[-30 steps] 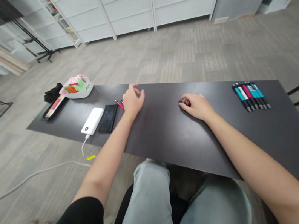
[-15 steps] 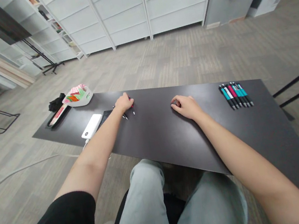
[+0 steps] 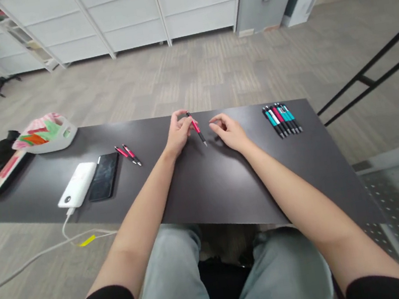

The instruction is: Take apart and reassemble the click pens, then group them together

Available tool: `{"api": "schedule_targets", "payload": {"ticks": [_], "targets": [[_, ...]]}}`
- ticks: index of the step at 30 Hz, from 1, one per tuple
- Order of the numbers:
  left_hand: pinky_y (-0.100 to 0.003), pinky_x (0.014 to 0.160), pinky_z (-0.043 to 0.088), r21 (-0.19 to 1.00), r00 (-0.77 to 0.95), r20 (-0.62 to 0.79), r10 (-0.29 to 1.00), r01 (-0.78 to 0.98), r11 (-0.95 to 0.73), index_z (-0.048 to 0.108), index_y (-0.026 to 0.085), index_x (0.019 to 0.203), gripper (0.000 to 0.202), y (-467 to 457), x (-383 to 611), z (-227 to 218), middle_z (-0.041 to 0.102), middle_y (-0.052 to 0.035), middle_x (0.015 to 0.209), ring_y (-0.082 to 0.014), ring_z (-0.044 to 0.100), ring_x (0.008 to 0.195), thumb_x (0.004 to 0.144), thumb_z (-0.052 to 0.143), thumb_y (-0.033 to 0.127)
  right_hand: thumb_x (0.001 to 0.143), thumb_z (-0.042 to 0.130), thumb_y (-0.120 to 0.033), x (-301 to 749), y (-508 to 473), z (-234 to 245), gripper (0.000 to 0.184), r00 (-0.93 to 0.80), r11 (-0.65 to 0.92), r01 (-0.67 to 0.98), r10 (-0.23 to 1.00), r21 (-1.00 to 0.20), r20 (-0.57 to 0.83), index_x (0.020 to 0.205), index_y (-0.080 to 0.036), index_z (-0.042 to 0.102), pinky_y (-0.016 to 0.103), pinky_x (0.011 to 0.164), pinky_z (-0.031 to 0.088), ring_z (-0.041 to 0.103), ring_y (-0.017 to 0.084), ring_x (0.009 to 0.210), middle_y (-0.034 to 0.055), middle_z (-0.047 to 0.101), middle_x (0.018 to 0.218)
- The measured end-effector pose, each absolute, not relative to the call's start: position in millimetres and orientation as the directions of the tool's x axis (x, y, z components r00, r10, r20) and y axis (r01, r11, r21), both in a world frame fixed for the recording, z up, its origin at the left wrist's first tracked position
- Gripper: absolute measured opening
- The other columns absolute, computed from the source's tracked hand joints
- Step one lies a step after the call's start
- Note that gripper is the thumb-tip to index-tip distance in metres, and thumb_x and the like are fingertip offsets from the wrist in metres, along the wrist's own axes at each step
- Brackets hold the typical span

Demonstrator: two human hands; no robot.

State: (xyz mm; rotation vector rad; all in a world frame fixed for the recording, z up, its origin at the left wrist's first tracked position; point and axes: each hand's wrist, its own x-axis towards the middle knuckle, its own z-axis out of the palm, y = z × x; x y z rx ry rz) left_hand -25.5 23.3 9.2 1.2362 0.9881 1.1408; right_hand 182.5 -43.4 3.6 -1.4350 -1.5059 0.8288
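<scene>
My left hand (image 3: 180, 133) pinches a red and black pen (image 3: 196, 127) near its upper end, its tip slanting down to the right above the dark table (image 3: 205, 184). Just right of that pen, my right hand (image 3: 230, 133) hovers low with fingers curved and apart, nothing in them. Two more red pens (image 3: 127, 155) lie side by side to the left. Over on the right, a row of several pens (image 3: 282, 120) with teal, white and red barrels and black grips lies close together.
A black phone (image 3: 104, 176) and a white power bank (image 3: 77, 185) with a cable (image 3: 65, 228) lie on the left. Behind them are a white basket (image 3: 67, 133) with colourful packets, a long dark tray (image 3: 8, 174) and a black bundle (image 3: 1, 148). Black metal bars (image 3: 367, 80) stand at right.
My left hand has lifted a red pen from the group on the left and carried it right, towards my right hand. The view has turned to the right.
</scene>
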Motion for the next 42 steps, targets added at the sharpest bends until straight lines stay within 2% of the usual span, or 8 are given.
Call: {"api": "schedule_targets", "payload": {"ticks": [10, 15, 18, 26, 29, 32, 37, 42], "targets": [[-0.027, 0.058, 0.048, 0.968, 0.316, 0.25, 0.915, -0.112, -0.226, 0.059, 0.03, 0.13, 0.046, 40, -27, -34, 0.085, -0.0009, 0.099, -0.0154, 0.077, 0.072, 0.109, 0.091, 0.056, 0.111, 0.076, -0.053, 183, -47, 5, 0.023, -0.005, 0.106, 0.457, 0.993, -0.883, 0.117, 0.112, -0.031, 0.073, 0.033, 0.084, 0.053, 0.059, 0.021, 0.079, -0.0052, 0.057, 0.078], [-0.03, 0.069, 0.061, 0.966, 0.318, 0.259, 0.912, -0.105, -0.237, 0.062, 0.029, 0.136, 0.046, 42, -25, -40, 0.086, -0.0063, 0.108, -0.0186, 0.082, 0.08, 0.111, 0.091, 0.056, 0.101, 0.081, -0.086, 183, -49, 4, 0.057, -0.056, 0.133, 0.41, 0.991, -0.902, 0.121, 0.103, -0.03, 0.073, 0.033, 0.077, 0.048, 0.055, 0.02, 0.076, -0.0041, 0.059, 0.077], [-0.033, 0.077, 0.068, 0.962, 0.314, 0.273, 0.909, -0.103, -0.254, 0.064, 0.029, 0.135, 0.044, 40, -23, -40, 0.087, -0.0071, 0.108, -0.0204, 0.083, 0.083, 0.112, 0.09, 0.055, 0.096, 0.08, -0.095, 182, -51, 6, 0.067, -0.064, 0.105, 0.416, 0.994, -0.903, 0.086, 0.095, -0.028, 0.073, 0.032, 0.074, 0.045, 0.052, 0.019, 0.075, -0.0031, 0.063, 0.078], [-0.031, 0.079, 0.065, 0.963, 0.321, 0.269, 0.908, -0.118, -0.244, 0.064, 0.029, 0.141, 0.045, 22, -17, -19, 0.086, -0.0082, 0.121, -0.0202, 0.083, 0.092, 0.111, 0.09, 0.052, 0.095, 0.091, -0.073, 182, -54, 8, 0.049, -0.147, 0.088, 0.364, 0.988, -0.927, 0.036, 0.089, -0.028, 0.073, 0.034, 0.07, 0.04, 0.046, 0.017, 0.069, -0.0052, 0.052, 0.07], [-0.03, 0.08, 0.063, 0.957, 0.33, 0.288, 0.899, -0.127, -0.26, 0.063, 0.029, 0.148, 0.057, 17, -17, -15, 0.084, -0.0096, 0.128, -0.0212, 0.083, 0.099, 0.108, 0.091, 0.059, 0.093, 0.093, -0.071, 185, -49, 3, 0.048, -0.126, 0.079, 0.288, 0.991, -0.954, 0.044, 0.094, -0.028, 0.072, 0.034, 0.071, 0.044, 0.052, 0.018, 0.071, -0.0039, 0.059, 0.075], [-0.029, 0.08, 0.06, 0.948, 0.403, 0.312, 0.86, -0.067, -0.313, 0.068, 0.026, 0.143, 0.076, 13, -21, -14, 0.084, -0.0115, 0.132, -0.0212, 0.083, 0.102, 0.092, 0.103, 0.071, 0.091, 0.093, -0.074, 189, -42, -5, 0.051, -0.059, 0.152, 0.171, 0.988, -0.974, 0.143, 0.098, -0.029, 0.07, 0.035, 0.074, 0.052, 0.062, 0.019, 0.076, -0.0014, 0.069, 0.084], [-0.033, 0.082, 0.062, 0.948, 0.469, 0.28, 0.838, 0.002, -0.318, 0.082, 0.022, 0.107, 0.067, 7, -22, -10, 0.086, -0.0058, 0.097, -0.0198, 0.078, 0.084, 0.087, 0.1, 0.083, 0.083, 0.102, -0.074, 194, -35, -11, 0.056, 0.008, 0.233, 0.068, 0.972, -0.97, 0.234, 0.098, -0.029, 0.073, 0.033, 0.065, 0.05, 0.055, 0.016, 0.067, -0.0039, 0.067, 0.079], [-0.033, 0.077, 0.062, 0.957, 0.365, 0.288, 0.886, -0.09, -0.274, 0.09, 0.022, 0.101, 0.069, 14, -25, -5, 0.087, -0.0067, 0.091, -0.0193, 0.076, 0.078, 0.076, 0.107, 0.084, 0.081, 0.101, -0.077, 195, -31, -9, 0.056, 0.106, 0.229, -0.049, 0.969, -0.972, 0.223, 0.092, -0.028, 0.074, 0.031, 0.063, 0.046, 0.052, 0.015, 0.066, -0.0015, 0.074, 0.081]]}}
